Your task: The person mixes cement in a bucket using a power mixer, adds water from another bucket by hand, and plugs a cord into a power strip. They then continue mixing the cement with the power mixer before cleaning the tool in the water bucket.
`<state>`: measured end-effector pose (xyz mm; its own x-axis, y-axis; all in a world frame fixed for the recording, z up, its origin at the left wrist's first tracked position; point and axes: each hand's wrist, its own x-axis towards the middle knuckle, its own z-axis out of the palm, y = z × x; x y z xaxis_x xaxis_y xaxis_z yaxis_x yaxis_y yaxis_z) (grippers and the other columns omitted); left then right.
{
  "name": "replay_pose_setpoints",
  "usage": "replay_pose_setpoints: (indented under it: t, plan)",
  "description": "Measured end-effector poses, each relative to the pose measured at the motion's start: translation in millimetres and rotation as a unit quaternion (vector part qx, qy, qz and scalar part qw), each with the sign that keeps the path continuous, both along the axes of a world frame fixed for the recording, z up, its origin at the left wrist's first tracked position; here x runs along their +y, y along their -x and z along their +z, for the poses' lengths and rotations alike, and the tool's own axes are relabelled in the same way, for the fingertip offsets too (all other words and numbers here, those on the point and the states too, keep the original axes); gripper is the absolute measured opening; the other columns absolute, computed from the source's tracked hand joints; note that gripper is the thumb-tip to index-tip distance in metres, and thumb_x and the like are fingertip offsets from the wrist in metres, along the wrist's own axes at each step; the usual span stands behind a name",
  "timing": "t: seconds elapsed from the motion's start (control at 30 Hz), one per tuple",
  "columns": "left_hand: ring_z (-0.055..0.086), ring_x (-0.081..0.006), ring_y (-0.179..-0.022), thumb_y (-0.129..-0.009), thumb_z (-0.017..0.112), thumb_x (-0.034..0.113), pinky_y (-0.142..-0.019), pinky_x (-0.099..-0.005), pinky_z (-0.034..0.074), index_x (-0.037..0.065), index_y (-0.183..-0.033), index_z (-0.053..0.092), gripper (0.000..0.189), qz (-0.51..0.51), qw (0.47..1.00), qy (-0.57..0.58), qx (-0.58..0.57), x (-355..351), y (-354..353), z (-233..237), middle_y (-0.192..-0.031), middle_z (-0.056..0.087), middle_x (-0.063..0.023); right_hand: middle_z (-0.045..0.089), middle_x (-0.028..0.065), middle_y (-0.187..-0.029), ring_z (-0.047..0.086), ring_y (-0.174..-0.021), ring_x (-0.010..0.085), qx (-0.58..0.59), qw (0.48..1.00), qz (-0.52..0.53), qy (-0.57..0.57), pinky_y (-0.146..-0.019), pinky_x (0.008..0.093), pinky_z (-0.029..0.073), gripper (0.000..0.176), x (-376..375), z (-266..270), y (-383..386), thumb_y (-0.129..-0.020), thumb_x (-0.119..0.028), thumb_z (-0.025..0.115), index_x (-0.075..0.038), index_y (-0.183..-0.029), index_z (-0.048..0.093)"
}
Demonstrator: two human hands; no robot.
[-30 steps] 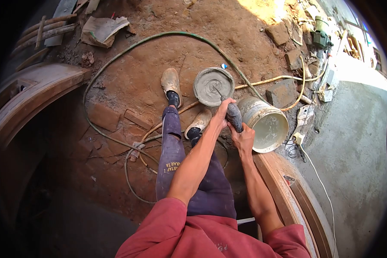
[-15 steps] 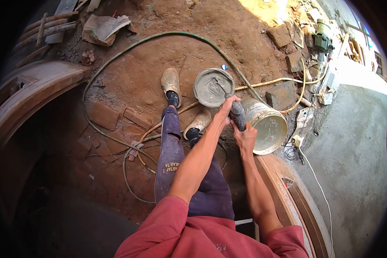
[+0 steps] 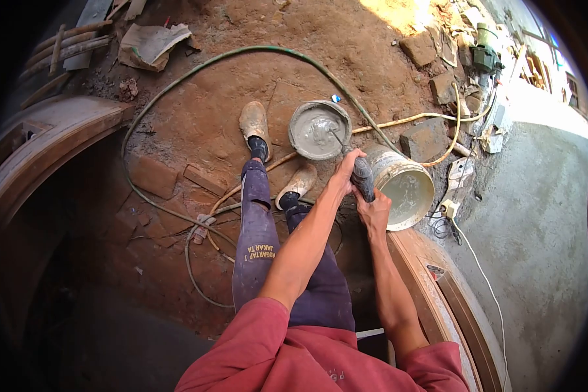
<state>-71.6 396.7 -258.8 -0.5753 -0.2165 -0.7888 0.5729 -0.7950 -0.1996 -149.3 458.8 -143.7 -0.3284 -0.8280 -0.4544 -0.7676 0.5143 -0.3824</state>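
Note:
My left hand (image 3: 347, 171) is closed around the front of a dark, cement-smeared mixing drill (image 3: 362, 175). At its rear end, my right hand (image 3: 374, 210) grips the same tool. A thin rod (image 3: 337, 138) runs from the drill into a round bucket (image 3: 295, 145) of wet grey cement (image 3: 317, 127); the rod's lower end is hidden in the mix. Close to my right hand, a larger whitish bucket (image 3: 429, 196) leans on its side toward me, with greyish liquid or residue visible inside.
A green hose (image 3: 206, 67) loops over the dirt floor around my feet, and a yellowish hose (image 3: 405, 121) passes behind the buckets. Bricks (image 3: 424, 139), a green pump (image 3: 485, 57) and a power strip with cable (image 3: 449, 209) lie to the right. Curved wooden frames (image 3: 68, 130) flank me.
The rod has shifted in the cement, whose surface now looks more churned and glossy. Both hands keep their hold on the drill. The whole view has moved slightly.

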Motion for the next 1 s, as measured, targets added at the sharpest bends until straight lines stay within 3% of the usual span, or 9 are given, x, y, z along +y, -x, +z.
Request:
replay_pose_setpoints:
  t: [0.2,0.33,0.7,0.8,1.0]
  plan:
    - [0.054,-0.0228,-0.05,-0.075,0.069,0.034,-0.048,-0.0415,0.047,0.01,-0.076,0.055,0.028,-0.005,0.999,-0.027,-0.038,8,7,2,-0.063,0.055,-0.0051,0.065,0.0278,-0.073,0.067,-0.068,0.0426,-0.004,1.0,0.005,-0.009,-0.061,0.0437,0.05,0.04,5,-1,6,-0.083,-0.033,0.079,0.006,-0.086,0.069]
    - [0.055,-0.0227,-0.052,-0.074,0.069,0.033,-0.049,-0.0422,0.048,0.01,-0.079,0.055,0.028,0.004,0.999,-0.033,0.0,15,6,-6,-0.066,0.057,-0.0055,0.063,0.0271,-0.069,0.065,-0.064,0.0417,0.005,0.999,0.03,0.023,-0.06,0.0439,0.049,0.04,12,-6,8,-0.082,-0.034,0.079,0.005,-0.084,0.069]
    - [0.056,-0.0227,-0.055,-0.074,0.07,0.036,-0.051,-0.0438,0.048,0.01,-0.081,0.057,0.03,0.016,0.999,-0.034,-0.016,27,6,-5,-0.068,0.057,-0.0055,0.064,0.0266,-0.07,0.066,-0.062,0.0394,-0.011,1.0,0.013,-0.024,-0.059,0.0425,0.049,0.039,16,-2,9,-0.082,-0.032,0.079,0.005,-0.084,0.069]
    - [0.057,-0.023,-0.056,-0.073,0.07,0.036,-0.051,-0.0437,0.048,0.01,-0.082,0.056,0.031,0.002,0.998,-0.051,-0.027,28,7,-5,-0.068,0.057,-0.0058,0.064,0.0265,-0.07,0.066,-0.062,0.0388,0.009,0.999,0.053,0.0,-0.059,0.0426,0.049,0.039,21,-5,12,-0.082,-0.032,0.08,0.006,-0.085,0.069]
    - [0.056,-0.0235,-0.057,-0.072,0.071,0.036,-0.053,-0.0446,0.048,0.01,-0.084,0.055,0.033,0.033,0.998,-0.047,-0.025,33,8,-7,-0.069,0.057,-0.0062,0.06,0.0293,-0.067,0.064,-0.065,0.045,-0.023,0.999,0.026,-0.005,-0.057,0.0433,0.048,0.042,15,5,9,-0.08,-0.031,0.081,0.008,-0.078,0.065]
